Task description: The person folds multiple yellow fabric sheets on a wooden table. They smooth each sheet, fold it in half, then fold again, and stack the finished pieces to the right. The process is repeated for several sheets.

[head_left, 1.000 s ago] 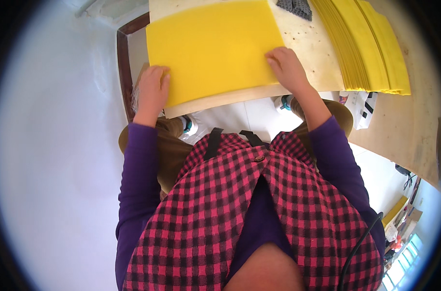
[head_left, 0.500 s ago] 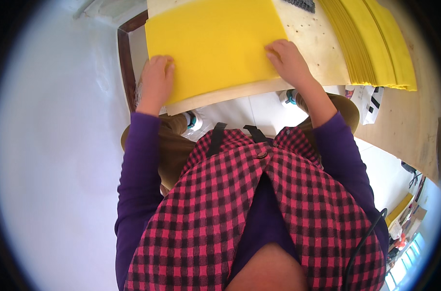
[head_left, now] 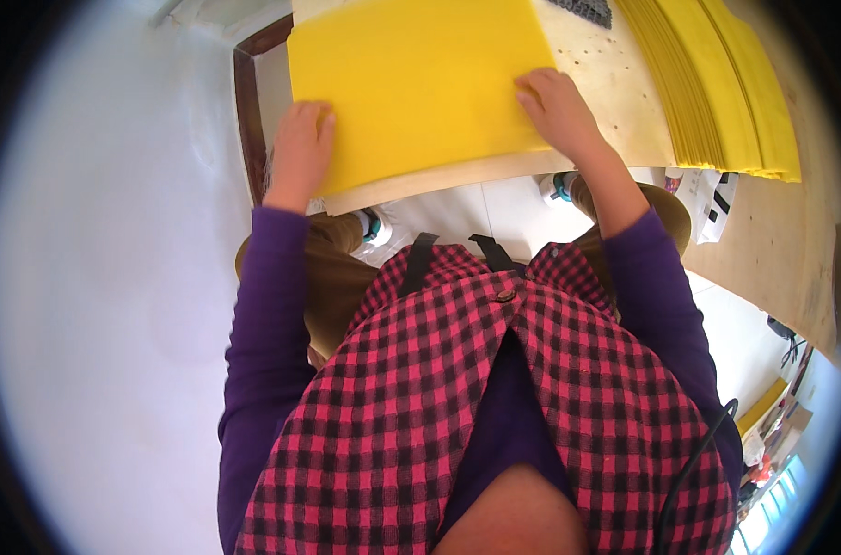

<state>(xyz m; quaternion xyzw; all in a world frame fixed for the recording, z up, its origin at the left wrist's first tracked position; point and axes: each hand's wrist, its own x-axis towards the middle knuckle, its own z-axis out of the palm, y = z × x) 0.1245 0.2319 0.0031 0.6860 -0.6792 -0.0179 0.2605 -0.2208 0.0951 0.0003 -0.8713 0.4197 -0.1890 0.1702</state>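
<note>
A flat yellow cloth-like sheet (head_left: 420,92) lies on a pale wooden board in front of me. My left hand (head_left: 300,153) is at its near left edge, fingers curled and thumb against the sheet. At the right edge, my right hand (head_left: 559,111) has its thumb and fingers closed on the sheet. Parts of the fingertips of both hands are hidden. Whether one layer or several lie under my hands I cannot tell.
On the right rests a thick stack of folded yellow sheets (head_left: 707,92). A grey textured piece (head_left: 582,11) sits at the board's far side. The wooden board (head_left: 614,102) has small dark holes. Below the right side stands a white bag (head_left: 716,208); a pale wall (head_left: 115,296) rises on the left.
The whole view has shifted slightly. Both hands stay at the two sides of the yellow sheet, with only a very small movement.
</note>
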